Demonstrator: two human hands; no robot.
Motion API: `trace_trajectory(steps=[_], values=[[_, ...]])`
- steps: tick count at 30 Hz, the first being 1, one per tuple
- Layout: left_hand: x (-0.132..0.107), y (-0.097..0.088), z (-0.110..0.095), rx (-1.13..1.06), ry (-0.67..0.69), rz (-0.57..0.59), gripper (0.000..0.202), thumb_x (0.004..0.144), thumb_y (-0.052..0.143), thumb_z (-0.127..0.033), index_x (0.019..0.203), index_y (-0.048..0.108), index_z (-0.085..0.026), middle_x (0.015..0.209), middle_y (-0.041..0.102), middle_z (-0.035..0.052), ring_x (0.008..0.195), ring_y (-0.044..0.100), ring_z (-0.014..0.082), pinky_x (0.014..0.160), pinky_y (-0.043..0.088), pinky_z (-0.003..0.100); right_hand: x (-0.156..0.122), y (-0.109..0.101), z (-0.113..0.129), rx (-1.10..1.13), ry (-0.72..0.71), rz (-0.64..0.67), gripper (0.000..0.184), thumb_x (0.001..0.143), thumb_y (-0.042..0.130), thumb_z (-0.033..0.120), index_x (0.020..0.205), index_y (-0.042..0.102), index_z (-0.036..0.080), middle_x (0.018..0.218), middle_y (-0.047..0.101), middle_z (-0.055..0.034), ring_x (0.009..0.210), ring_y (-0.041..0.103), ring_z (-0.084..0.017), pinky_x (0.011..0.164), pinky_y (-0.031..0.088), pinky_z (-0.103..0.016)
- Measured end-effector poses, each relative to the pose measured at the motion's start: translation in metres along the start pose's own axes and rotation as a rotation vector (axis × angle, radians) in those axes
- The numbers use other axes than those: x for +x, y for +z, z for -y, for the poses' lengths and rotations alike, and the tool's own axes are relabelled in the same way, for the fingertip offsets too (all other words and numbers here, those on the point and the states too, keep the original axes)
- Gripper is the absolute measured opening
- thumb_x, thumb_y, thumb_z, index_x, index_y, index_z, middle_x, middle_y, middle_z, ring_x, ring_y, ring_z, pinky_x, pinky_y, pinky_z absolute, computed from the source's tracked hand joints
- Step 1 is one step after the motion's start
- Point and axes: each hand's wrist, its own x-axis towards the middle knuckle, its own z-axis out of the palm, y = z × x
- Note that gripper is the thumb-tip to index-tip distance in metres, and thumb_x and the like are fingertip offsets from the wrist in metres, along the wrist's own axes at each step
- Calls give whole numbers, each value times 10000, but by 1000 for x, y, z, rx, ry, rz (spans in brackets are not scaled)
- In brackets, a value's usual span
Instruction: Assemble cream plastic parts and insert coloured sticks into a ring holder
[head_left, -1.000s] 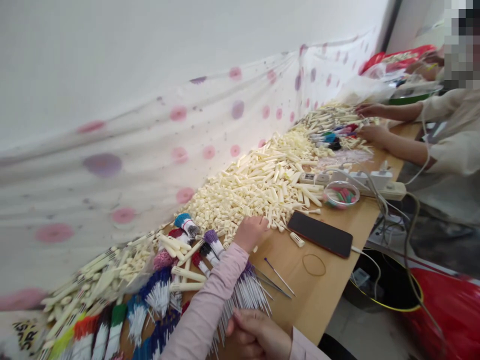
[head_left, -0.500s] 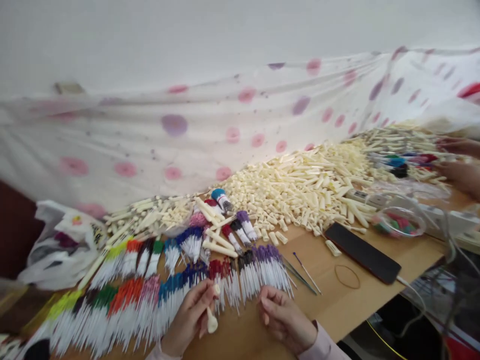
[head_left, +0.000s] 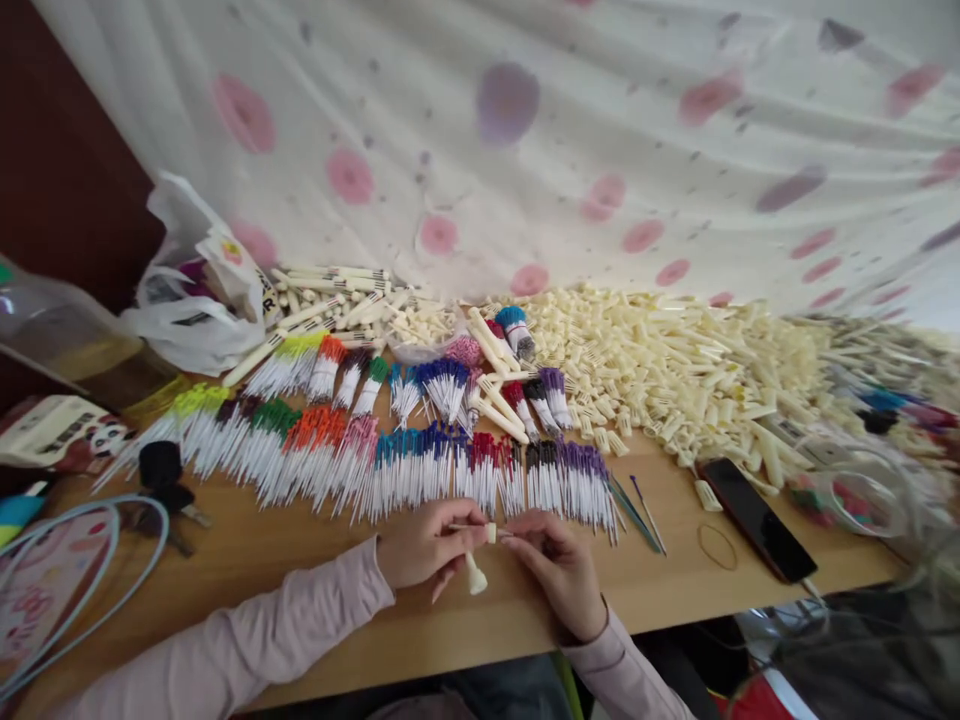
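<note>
My left hand (head_left: 427, 545) is closed on cream plastic parts above the near part of the desk. A small short cap (head_left: 491, 533) sticks out at its fingertips, and a flared cream piece (head_left: 476, 578) hangs below the fingers. Just to the right, my right hand (head_left: 555, 568) pinches a thin pale stick (head_left: 507, 534) whose end is at the cap. Whether the stick is inside the cap, I cannot tell. Behind both hands lies a long row of thin white sticks (head_left: 405, 485) with coloured tips, sorted by colour.
Cream plastic tubes and caps (head_left: 660, 350) are heaped along the patterned curtain (head_left: 435, 180). To the right lie tweezers (head_left: 636, 512), a rubber band (head_left: 718, 547) and a phone (head_left: 757, 520) on a cable. Keys (head_left: 169, 495) and a pale blue cord (head_left: 161, 540) lie left.
The view has swung left and down. My hands, apart before, have come together at the cream cap. A thin stick now shows between my right fingers.
</note>
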Motion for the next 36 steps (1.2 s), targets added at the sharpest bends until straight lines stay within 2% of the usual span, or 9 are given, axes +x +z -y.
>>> trace_trajectory(steps=[4, 9, 14, 18, 21, 24, 27, 32, 36], values=[[-4, 2, -5, 46, -23, -20, 426, 794, 581, -594, 822, 522, -173, 470, 466, -99, 296, 419, 55, 262, 340, 139, -3, -1, 2, -52, -202, 59, 30, 837, 680, 209, 812, 693, 200, 798, 708, -44, 733, 646, -173, 667, 501, -291], [-5, 1, -10, 80, -77, 14, 412, 808, 573, -583, 790, 533, -173, 416, 451, -101, 270, 420, 62, 246, 284, 130, -5, -2, 2, -73, -278, 68, 98, 839, 661, 130, 843, 696, 222, 823, 718, -42, 757, 667, -176, 684, 513, -302], [-4, 4, -5, 73, -36, -6, 393, 825, 559, -571, 788, 510, -182, 440, 455, -99, 281, 420, 58, 263, 281, 131, -8, 0, -1, -122, -210, 62, 33, 866, 645, 184, 842, 646, 207, 818, 694, -45, 733, 646, -166, 655, 494, -284], [-6, 10, 0, 128, 7, -51, 360, 852, 530, -541, 781, 510, -189, 481, 468, -86, 307, 412, 62, 295, 289, 153, -11, 1, -1, -226, -170, 104, 72, 907, 582, 228, 845, 589, 193, 777, 653, -39, 681, 612, -154, 615, 461, -261], [-8, 13, 3, 340, 147, -130, 284, 890, 523, -436, 770, 558, -180, 572, 544, -42, 454, 498, 82, 448, 378, 186, -12, 1, 2, -288, -236, 161, 99, 933, 503, 221, 855, 555, 189, 757, 608, -34, 668, 583, -151, 605, 432, -253], [-10, 15, 4, 519, 273, -184, 225, 897, 544, -362, 774, 603, -182, 644, 585, -18, 599, 533, 109, 578, 392, 213, -11, 0, 5, -351, -237, 235, 250, 964, 420, 235, 734, 510, 198, 622, 514, 5, 565, 515, -137, 544, 360, -249], [-12, 17, 0, 508, 253, -178, 239, 914, 510, -370, 780, 598, -193, 599, 559, -29, 571, 518, 112, 538, 364, 207, -11, -2, 5, -315, -192, 249, 367, 997, 338, 278, 657, 456, 206, 547, 456, 23, 505, 471, -128, 522, 323, -256], [-13, 18, -7, 428, 198, -184, 299, 910, 484, -440, 752, 576, -203, 530, 512, -42, 489, 486, 105, 465, 328, 198, -12, -4, 8, -255, -129, 299, 181, 974, 400, 315, 944, 519, 182, 681, 553, -6, 592, 525, -147, 544, 375, -251], [-13, 18, -6, 418, 192, -159, 241, 910, 501, -377, 757, 571, -205, 511, 493, -57, 470, 463, 97, 467, 320, 195, -12, -3, 10, -307, -145, 320, 350, 1000, 334, 296, 690, 467, 203, 569, 472, 18, 527, 482, -126, 536, 341, -255]])
